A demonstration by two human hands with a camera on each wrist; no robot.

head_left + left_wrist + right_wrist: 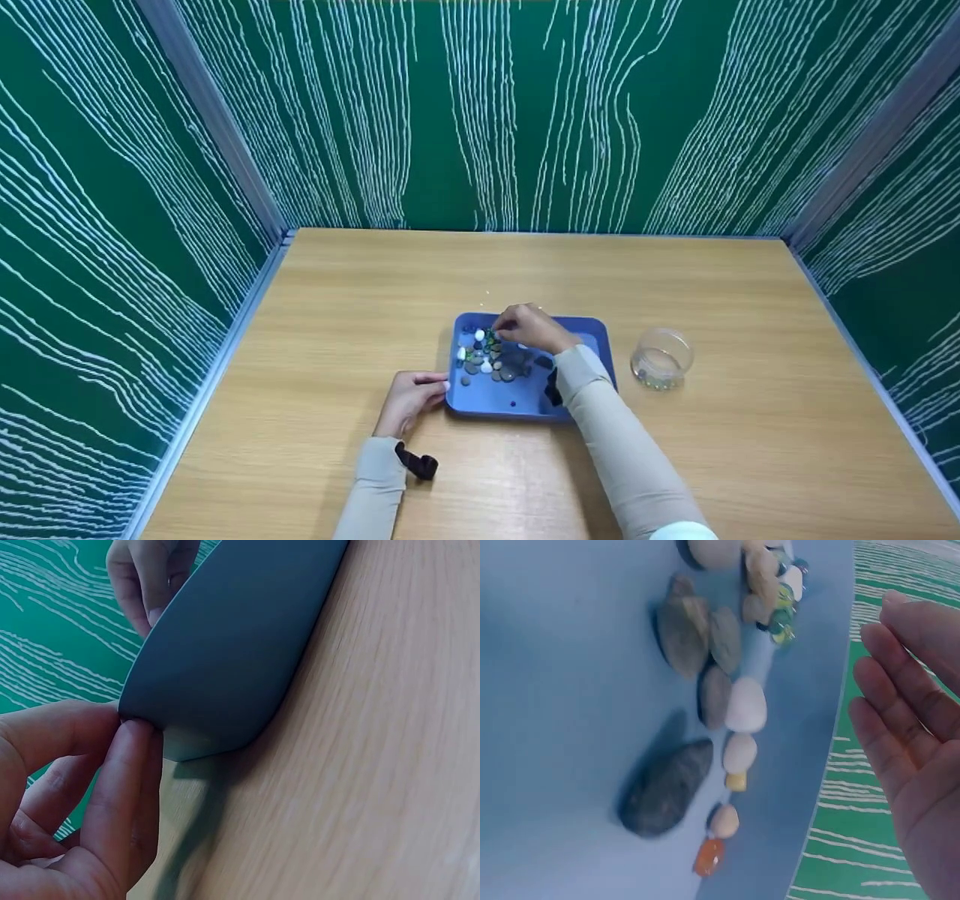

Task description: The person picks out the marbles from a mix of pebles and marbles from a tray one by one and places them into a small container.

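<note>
A blue tray (pixel 480 399) holds grey, white and dark stones and green glass pieces, mostly in its left half. At its left rim, my left hand (pixel 409 399) pinches the edge; the left wrist view shows the thumb and fingers of that hand (pixel 82 787) against the tray corner (pixel 217 645). My right hand (pixel 534 327) is over the tray's far part, fingertips beside green glass pieces (pixel 492 339). In the right wrist view its fingers (pixel 885 675) are loosely bent, with nothing seen in them, near a white stone (pixel 745 705), a dark stone (pixel 667 787) and an orange one (pixel 709 856).
A clear round container (pixel 661 358) with small glass pieces at its bottom stands right of the tray on the wooden table (pixel 360 300). Green panels with white lines (pixel 435 150) enclose the back and sides. Tiny white specks lie behind the tray.
</note>
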